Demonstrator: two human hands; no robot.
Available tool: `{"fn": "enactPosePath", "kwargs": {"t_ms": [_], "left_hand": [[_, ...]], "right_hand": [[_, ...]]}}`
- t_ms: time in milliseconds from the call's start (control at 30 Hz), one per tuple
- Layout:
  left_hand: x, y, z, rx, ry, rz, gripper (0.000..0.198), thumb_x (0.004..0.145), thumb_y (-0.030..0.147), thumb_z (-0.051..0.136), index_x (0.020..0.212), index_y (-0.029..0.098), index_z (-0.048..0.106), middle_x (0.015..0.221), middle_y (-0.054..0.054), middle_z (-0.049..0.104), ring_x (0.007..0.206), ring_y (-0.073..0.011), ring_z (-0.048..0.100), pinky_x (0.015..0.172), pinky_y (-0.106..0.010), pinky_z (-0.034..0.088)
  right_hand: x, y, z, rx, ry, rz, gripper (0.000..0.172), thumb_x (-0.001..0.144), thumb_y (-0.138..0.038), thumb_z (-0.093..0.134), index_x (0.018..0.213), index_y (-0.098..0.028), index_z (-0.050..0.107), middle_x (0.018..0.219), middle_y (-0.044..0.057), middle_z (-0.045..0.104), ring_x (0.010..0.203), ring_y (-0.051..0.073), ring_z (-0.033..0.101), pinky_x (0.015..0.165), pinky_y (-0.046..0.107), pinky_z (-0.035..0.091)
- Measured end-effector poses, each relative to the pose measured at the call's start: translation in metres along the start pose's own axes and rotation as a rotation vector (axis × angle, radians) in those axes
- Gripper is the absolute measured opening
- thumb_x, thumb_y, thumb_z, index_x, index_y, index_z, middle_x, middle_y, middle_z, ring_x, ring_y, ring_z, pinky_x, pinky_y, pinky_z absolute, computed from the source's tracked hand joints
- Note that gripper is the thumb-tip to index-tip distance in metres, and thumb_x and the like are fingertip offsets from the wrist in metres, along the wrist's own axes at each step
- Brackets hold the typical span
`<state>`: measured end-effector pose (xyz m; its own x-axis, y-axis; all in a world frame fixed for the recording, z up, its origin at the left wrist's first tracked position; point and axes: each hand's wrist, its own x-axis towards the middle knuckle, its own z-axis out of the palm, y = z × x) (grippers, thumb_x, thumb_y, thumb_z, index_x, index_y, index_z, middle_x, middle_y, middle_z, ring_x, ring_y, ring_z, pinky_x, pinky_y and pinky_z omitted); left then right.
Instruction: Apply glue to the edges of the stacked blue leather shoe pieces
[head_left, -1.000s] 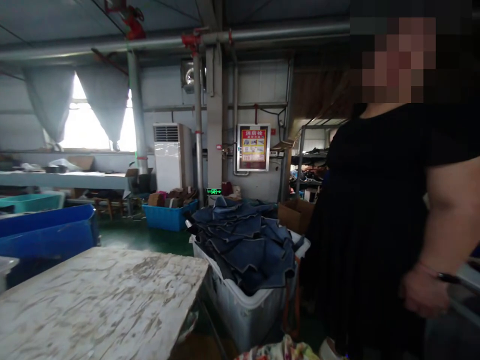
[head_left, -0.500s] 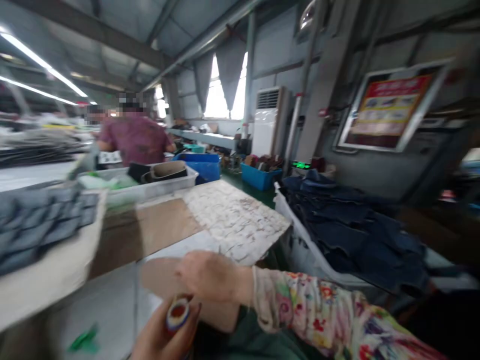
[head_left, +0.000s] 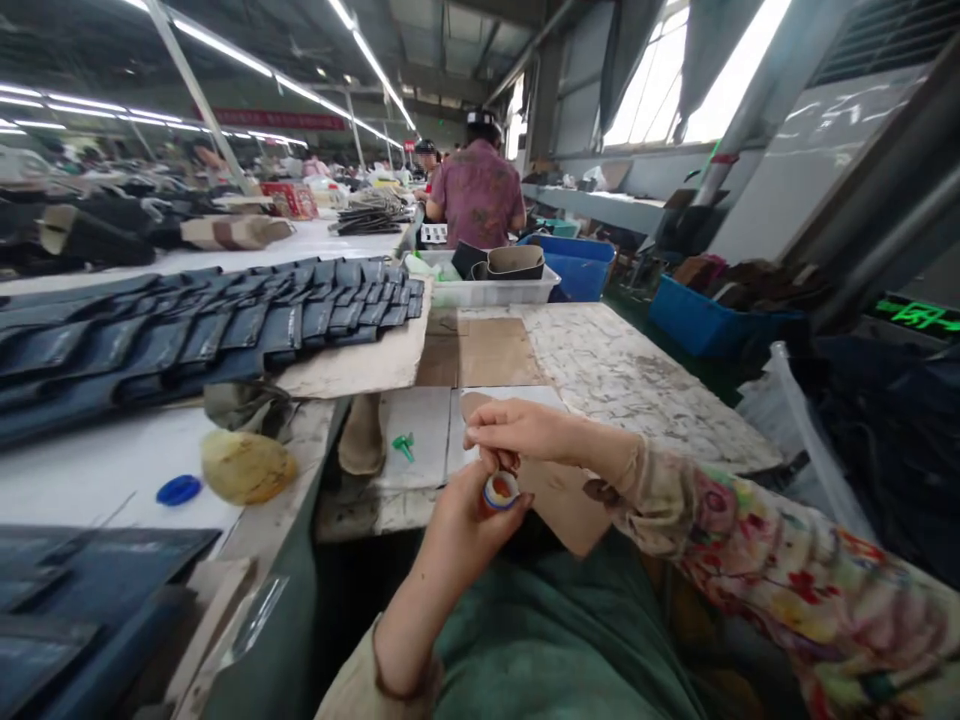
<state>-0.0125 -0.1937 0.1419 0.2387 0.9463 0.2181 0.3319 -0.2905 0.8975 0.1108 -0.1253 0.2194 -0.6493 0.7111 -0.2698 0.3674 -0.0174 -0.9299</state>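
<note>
My left hand (head_left: 465, 525) is wrapped around a small open container with a white and blue rim and orange contents (head_left: 499, 490), held above my lap. My right hand (head_left: 517, 432) hovers just over it, fingers pinched together with the tips dipping toward the container's mouth. Whether anything is between those fingertips I cannot make out. My right forearm wears a floral sleeve (head_left: 780, 560). A blue cap (head_left: 178, 489) lies on the white table to the left, beside a yellowish lump (head_left: 247, 466).
Rows of dark blue denim pieces (head_left: 225, 320) lie on a board at left. A worn tabletop (head_left: 630, 370) with a cardboard sheet stands ahead, a white tray (head_left: 487, 290) behind it. A person in a maroon shirt (head_left: 478, 195) works beyond. Blue bins (head_left: 705, 320) stand at right.
The view has swung left from the denim bin and a person in black to the work tables. My two hands came into view and drew together over the small container.
</note>
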Motion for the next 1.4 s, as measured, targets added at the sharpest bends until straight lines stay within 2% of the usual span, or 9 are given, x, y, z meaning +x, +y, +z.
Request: {"fn": "enactPosePath", "kwargs": {"t_ms": [200,333,500,700,933,1033,1200,1300,1400], "left_hand": [[0.001,-0.003,-0.006,0.016,0.042,0.014,0.026,0.077,0.034,0.061,0.094,0.016,0.058,0.086,-0.004,0.063,0.079,-0.0164,0.058,0.073,-0.029,0.045],[0.0,-0.005,-0.011,0.061,0.067,0.002,0.027,0.076,0.036,0.062,0.094,0.016,0.059,0.088,-0.004,0.063,0.081,-0.0174,0.059,0.074,-0.03,0.044],[-0.002,-0.008,-0.013,0.096,0.054,0.008,0.022,0.077,0.035,0.061,0.09,0.017,0.061,0.086,-0.004,0.063,0.082,-0.0184,0.058,0.074,-0.031,0.043],[-0.002,-0.009,-0.008,0.075,0.034,0.022,0.025,0.077,0.033,0.061,0.095,0.017,0.061,0.091,-0.004,0.063,0.086,-0.0194,0.057,0.074,-0.031,0.043],[-0.001,0.0,-0.014,0.174,0.086,0.115,0.023,0.079,0.032,0.061,0.096,0.016,0.06,0.092,-0.005,0.064,0.089,-0.0216,0.058,0.077,-0.035,0.045],[0.002,0.002,-0.017,0.291,0.167,0.214,0.022,0.079,0.03,0.062,0.097,0.017,0.059,0.094,-0.005,0.065,0.091,-0.0227,0.059,0.079,-0.037,0.047],[0.012,-0.016,-0.011,0.457,0.339,0.289,0.017,0.078,0.027,0.063,0.09,0.015,0.058,0.086,-0.006,0.064,0.085,-0.024,0.06,0.072,-0.037,0.048],[0.017,-0.03,-0.003,0.435,0.406,0.298,0.019,0.078,0.027,0.064,0.092,0.015,0.059,0.089,-0.007,0.065,0.087,-0.0241,0.061,0.073,-0.037,0.049],[0.021,-0.036,0.002,0.366,0.452,0.273,0.029,0.079,0.032,0.064,0.101,0.015,0.059,0.097,-0.009,0.066,0.094,-0.0239,0.062,0.076,-0.036,0.05]], "right_hand": [[0.002,-0.031,-0.004,-0.348,-0.133,-0.024,0.024,0.094,-0.022,0.038,0.085,-0.012,0.058,0.057,-0.004,0.054,0.047,0.006,0.047,0.05,0.019,0.04],[-0.003,-0.052,-0.016,-0.741,-0.282,-0.079,0.016,0.087,-0.021,0.053,0.09,-0.011,0.066,0.075,0.003,0.066,0.068,0.011,0.058,0.064,0.022,0.044],[-0.007,-0.067,-0.014,-1.02,-0.334,-0.095,0.021,0.084,-0.018,0.056,0.098,-0.014,0.071,0.09,0.005,0.071,0.077,0.013,0.061,0.068,0.022,0.042],[-0.009,-0.07,0.001,-1.287,-0.344,-0.122,0.019,0.084,-0.017,0.056,0.092,-0.016,0.074,0.085,0.006,0.071,0.073,0.015,0.058,0.064,0.026,0.036],[-0.01,-0.076,-0.002,-1.365,-0.384,-0.21,0.015,0.084,-0.016,0.057,0.086,-0.014,0.071,0.084,0.007,0.068,0.075,0.015,0.056,0.064,0.026,0.035],[-0.009,-0.084,-0.003,-1.393,-0.419,-0.278,0.017,0.086,-0.014,0.053,0.085,-0.012,0.069,0.085,0.008,0.067,0.074,0.015,0.054,0.064,0.027,0.035],[0.0,-0.082,-0.001,-1.435,-0.4,-0.206,0.015,0.081,-0.015,0.053,0.079,-0.01,0.067,0.08,0.009,0.065,0.065,0.013,0.049,0.058,0.027,0.033],[0.011,-0.07,-0.001,-1.268,-0.417,-0.193,0.011,0.075,-0.016,0.056,0.078,-0.011,0.066,0.073,0.005,0.062,0.062,0.012,0.047,0.056,0.025,0.033],[0.019,-0.063,-0.002,-0.961,-0.412,-0.184,0.011,0.077,-0.016,0.056,0.082,-0.011,0.065,0.074,0.002,0.061,0.066,0.011,0.051,0.059,0.022,0.039]]}}
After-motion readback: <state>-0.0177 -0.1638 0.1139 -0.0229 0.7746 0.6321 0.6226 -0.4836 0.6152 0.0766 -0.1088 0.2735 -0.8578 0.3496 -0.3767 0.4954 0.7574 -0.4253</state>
